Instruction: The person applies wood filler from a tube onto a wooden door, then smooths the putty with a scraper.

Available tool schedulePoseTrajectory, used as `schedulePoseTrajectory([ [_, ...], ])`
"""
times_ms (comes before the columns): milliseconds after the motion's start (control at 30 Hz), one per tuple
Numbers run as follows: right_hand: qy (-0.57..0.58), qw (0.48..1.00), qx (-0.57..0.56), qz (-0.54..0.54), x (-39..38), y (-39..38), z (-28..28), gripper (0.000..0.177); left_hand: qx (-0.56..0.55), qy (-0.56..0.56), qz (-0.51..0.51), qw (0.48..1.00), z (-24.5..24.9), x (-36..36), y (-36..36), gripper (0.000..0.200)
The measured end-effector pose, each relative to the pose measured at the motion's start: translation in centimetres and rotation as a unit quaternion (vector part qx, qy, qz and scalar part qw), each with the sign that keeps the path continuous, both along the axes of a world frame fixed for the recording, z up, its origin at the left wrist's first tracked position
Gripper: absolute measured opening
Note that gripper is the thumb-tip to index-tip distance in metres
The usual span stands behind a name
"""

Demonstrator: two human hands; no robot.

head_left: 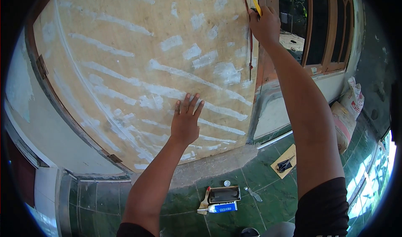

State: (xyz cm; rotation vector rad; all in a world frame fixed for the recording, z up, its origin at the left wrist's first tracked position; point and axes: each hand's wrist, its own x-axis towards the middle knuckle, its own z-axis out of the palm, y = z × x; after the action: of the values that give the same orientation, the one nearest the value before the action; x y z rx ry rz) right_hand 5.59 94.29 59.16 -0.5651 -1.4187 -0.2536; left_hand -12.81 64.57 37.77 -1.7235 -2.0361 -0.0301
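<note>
My left hand (186,122) lies flat with fingers spread on a plywood door panel (138,48) patched with white filler strokes. Up at the panel's right edge, my right hand (265,25) is closed around a slim yellow-handled tool (257,7). The tool's working end is mostly hidden by the fingers, so its exact kind cannot be made out. Beside those fingers a thin dark reddish-brown strip (251,48) runs down near the door's edge, roughly upright.
On the green tiles (176,201) sit a black tray (225,194), a paintbrush (204,201) and a blue-and-white tube (222,207). Scissors (285,165) rest on a small board (278,167). Sacks (345,115) stand at right, below a wooden-framed window (326,27).
</note>
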Motion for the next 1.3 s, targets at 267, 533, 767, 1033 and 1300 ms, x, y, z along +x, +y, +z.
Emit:
schedulePoseTrajectory([
  [267,-0.022,0.999,-0.023,0.043,2.0,-2.7,-2.5,0.037,-0.028,0.017,-0.003,0.999,-0.4,0.4,-1.2,0.078],
  [533,-0.321,0.892,-0.282,0.145,12.4,-11.3,-34.6,0.031,-0.312,-0.217,0.067,0.923,-13.8,2.2,-8.9,0.054],
  [767,-0.495,0.688,-0.508,0.153,21.2,-19.6,-59.4,0.044,-0.312,-0.375,0.212,0.847,-29.6,5.7,-17.3,0.056],
  [1033,-0.503,0.734,-0.443,0.107,21.8,-21.9,-59.4,0.052,-0.123,-0.466,0.297,0.824,-38.3,11.2,-20.5,0.057],
  [1300,-0.523,0.723,-0.273,0.361,14.9,-29.2,-56.7,0.038,-0.095,-0.553,0.32,0.763,-39.6,9.8,-21.0,0.051],
])
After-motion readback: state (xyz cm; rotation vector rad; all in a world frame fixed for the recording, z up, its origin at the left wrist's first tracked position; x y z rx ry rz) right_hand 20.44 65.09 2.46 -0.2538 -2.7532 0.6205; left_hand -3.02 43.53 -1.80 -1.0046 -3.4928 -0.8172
